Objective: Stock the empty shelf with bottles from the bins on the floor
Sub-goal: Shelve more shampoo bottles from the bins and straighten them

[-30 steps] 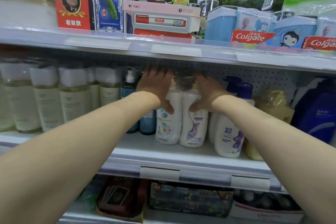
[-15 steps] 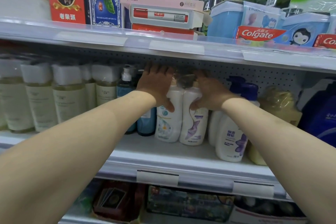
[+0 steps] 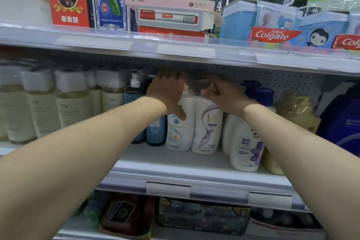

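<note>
Two bare arms reach into the middle shelf [image 3: 175, 163] of a shop display. The left hand [image 3: 168, 93] grips a white bottle with a flower label [image 3: 178, 132], thumb across its front. The right hand [image 3: 224, 96] curls over the shoulder of a white bottle with a purple label [image 3: 207, 124]. The two bottles stand upright on the shelf, touching. Pale bottles with white caps [image 3: 72, 103] line the left, and a blue bottle [image 3: 155, 132] stands just beside the held pair. To the right are a white bottle with a purple flower [image 3: 246, 148] and a yellow bottle [image 3: 296, 111]. A Colgate box [image 3: 272, 35] sits on the upper shelf [image 3: 97, 43].
</note>
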A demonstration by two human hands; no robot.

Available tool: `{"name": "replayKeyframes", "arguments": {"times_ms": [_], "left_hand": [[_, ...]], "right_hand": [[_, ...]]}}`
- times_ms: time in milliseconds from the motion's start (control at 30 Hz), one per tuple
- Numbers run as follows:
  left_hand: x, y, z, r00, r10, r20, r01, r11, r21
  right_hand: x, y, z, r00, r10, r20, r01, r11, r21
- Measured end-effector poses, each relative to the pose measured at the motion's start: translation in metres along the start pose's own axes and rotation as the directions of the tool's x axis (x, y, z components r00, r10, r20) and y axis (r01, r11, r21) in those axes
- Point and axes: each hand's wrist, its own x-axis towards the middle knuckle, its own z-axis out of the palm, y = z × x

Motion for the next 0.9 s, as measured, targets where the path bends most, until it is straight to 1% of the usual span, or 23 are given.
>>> {"name": "replayKeyframes", "arguments": {"times_ms": [100,200,333,467,667,900], "left_hand": [[-0.002,0.004,-0.004,1.000,-0.005,0.019,0.005,0.999,0.040],[-0.004,0.006,-0.009,0.999,-0.013,0.036,0.011,0.999,0.050],[-0.006,0.008,-0.017,0.998,-0.019,0.056,0.018,1.000,0.015],[-0.009,0.004,-0.020,0.997,-0.032,0.074,0.039,0.995,-0.093],[-0.016,0.004,-0.025,0.991,-0.093,0.099,0.107,0.984,-0.141],[-0.023,0.006,-0.033,0.987,-0.094,0.127,0.109,0.988,-0.113]], "right_hand": [[0.000,-0.001,0.001,0.998,0.020,-0.064,-0.020,1.000,-0.003],[0.000,-0.005,-0.001,0.997,0.041,-0.064,-0.041,0.999,0.002],[0.000,-0.007,-0.008,0.996,0.055,-0.070,-0.056,0.998,-0.001],[-0.005,-0.007,-0.011,0.995,0.062,-0.082,-0.058,0.997,0.052],[-0.010,-0.014,-0.016,0.995,0.086,-0.044,-0.081,0.991,0.102],[-0.015,-0.023,-0.020,0.996,0.087,-0.018,-0.084,0.988,0.127]]}}
